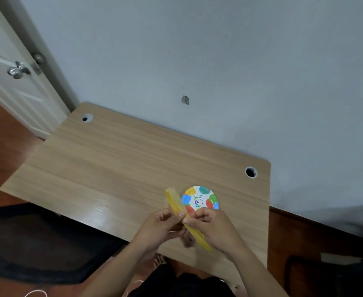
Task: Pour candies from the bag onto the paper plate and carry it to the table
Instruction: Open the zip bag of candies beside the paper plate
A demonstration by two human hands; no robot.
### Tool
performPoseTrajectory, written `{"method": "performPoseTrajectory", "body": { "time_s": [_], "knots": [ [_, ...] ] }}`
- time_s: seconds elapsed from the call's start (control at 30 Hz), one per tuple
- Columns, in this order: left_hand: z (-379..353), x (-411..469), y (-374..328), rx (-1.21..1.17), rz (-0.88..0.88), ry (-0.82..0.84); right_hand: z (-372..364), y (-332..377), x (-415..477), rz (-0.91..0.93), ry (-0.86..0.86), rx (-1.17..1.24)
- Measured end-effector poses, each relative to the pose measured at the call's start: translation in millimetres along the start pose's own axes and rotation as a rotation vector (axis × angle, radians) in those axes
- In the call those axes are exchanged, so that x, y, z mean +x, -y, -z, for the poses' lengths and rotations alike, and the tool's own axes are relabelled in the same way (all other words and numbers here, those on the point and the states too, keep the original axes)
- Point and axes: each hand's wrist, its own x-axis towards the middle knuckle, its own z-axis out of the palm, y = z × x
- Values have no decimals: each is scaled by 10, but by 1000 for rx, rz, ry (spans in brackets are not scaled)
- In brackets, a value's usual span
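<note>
A small paper plate (201, 198) printed with coloured balloons and lettering lies on the wooden desk (116, 166), near its right side. Just in front of the plate I hold a yellow candy bag (174, 201) edge-on with both hands. My left hand (163, 226) pinches the bag from the left and my right hand (210, 228) pinches it from the right, fingertips meeting at the bag's top edge. The bag's lower end sticks out below my right hand. Its contents are hidden. My right hand covers the plate's near rim.
The desk stands against a grey wall and has two round cable holes (250, 172) (87, 118). A white door with a metal knob (17, 70) is at far left. A dark mat (37, 243) lies on the wood floor to the left.
</note>
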Motion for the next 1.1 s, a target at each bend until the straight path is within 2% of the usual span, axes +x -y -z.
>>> {"method": "performPoseTrajectory", "body": {
  "time_s": [0.1, 0.23, 0.47, 0.67, 0.87, 1.1],
  "knots": [
    [23, 31, 4, -20, -1, -14, -6, -15, -49, -23, 23, 158],
    [-27, 45, 47, -43, -27, -62, -64, -43, -61, -4, -38, 141],
    [-95, 51, 107, -151, -16, -156, -202, -84, -35, -38, -114, 347],
    [-102, 28, -2, -109, -50, -167, -316, -153, 8, 64, -235, 245],
    [-134, 7, -176, -51, -65, -208, -437, -85, 20, 58, -296, 375],
    [-289, -8, -259, 35, -93, -269, -546, -152, 85, 69, -482, 276]
  ]
}}
